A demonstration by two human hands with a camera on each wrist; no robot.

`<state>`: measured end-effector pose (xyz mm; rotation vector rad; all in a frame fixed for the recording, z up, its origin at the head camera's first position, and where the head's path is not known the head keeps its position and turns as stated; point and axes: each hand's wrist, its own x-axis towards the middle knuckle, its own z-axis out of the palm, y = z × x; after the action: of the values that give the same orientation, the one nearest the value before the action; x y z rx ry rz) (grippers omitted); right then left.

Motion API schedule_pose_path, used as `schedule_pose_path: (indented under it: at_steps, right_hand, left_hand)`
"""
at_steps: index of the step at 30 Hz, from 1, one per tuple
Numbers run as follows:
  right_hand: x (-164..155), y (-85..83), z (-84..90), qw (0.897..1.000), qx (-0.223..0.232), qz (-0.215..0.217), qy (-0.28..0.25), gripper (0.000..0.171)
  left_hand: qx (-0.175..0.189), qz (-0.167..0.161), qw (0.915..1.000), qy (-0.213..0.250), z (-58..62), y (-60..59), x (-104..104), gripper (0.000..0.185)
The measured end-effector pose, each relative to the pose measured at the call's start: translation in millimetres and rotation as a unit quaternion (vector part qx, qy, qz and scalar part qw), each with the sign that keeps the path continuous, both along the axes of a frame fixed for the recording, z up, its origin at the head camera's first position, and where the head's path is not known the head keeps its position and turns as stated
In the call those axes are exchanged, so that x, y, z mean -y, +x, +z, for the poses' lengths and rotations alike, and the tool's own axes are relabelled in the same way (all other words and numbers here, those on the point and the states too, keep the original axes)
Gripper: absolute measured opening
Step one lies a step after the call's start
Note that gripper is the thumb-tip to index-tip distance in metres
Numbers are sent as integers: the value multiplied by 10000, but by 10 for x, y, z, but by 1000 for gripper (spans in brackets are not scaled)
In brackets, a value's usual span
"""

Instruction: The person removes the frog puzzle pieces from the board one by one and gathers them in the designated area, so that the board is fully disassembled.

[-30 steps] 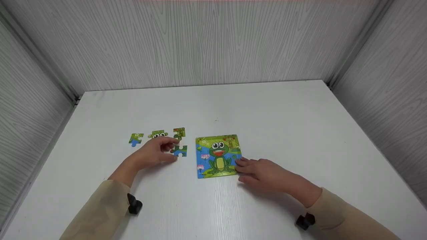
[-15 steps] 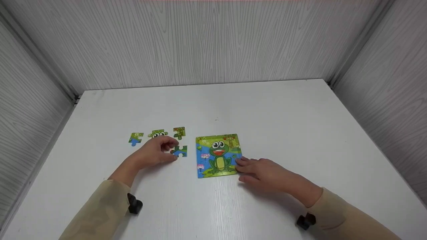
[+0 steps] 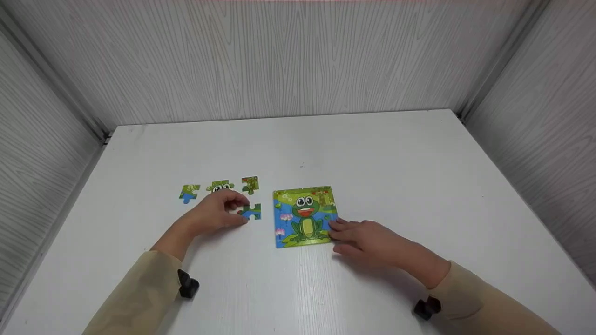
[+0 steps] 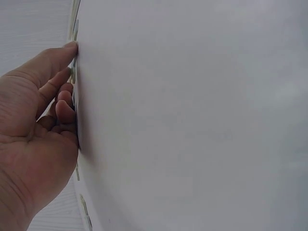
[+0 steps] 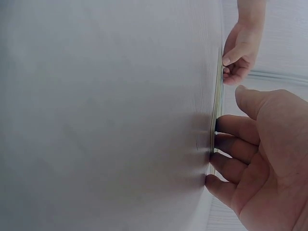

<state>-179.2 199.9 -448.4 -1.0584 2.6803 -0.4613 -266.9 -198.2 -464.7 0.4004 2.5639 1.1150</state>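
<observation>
My left hand (image 3: pixel 213 213) is low over the table, thumb and index finger at two sides of a blue and green jigsaw piece (image 3: pixel 252 211), pinching it. Part of that piece is hidden behind the fingers. Along the right edge of the square frog picture board (image 3: pixel 305 223), my right hand (image 3: pixel 372 244) rests with fingers extended, fingertips on the border. In the right wrist view the fingers (image 5: pixel 236 147) reach the thin edge of the board. The left wrist view shows the thumb (image 4: pixel 67 50) and curled fingers close to the tabletop.
Behind the left hand lie a green and blue corner piece (image 3: pixel 190 193), a piece with frog eyes (image 3: pixel 220 186), partly covered by the hand, and a brown and green piece (image 3: pixel 250 184). Wood-grain panels (image 3: pixel 288 60) close off the white table (image 3: pixel 372 153) at back and sides.
The pinched jigsaw piece has shifted very slightly toward the body relative to the other pieces. Both hands have otherwise stayed almost still.
</observation>
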Motion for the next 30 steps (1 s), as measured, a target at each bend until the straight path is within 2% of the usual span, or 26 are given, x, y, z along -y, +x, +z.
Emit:
schedule_pose_path:
  at_steps: [7,17,25,30]
  right_hand:
    - [3,-3,16,10000,-27,-6,-52,50]
    - [6,-15,0,10000,6,14,97,52]
    - [7,-22,-4,10000,-41,-10,87,52]
    - [6,-20,-6,9998,-74,-15,169,52]
  left_hand:
    - [20,35,10000,66,18,1,4,45]
    - [239,130,9991,337,70,-2,-12,43]
    - [160,61,9985,525,249,-48,-88,41]
    - [-8,-99,9975,701,402,-44,-259,43]
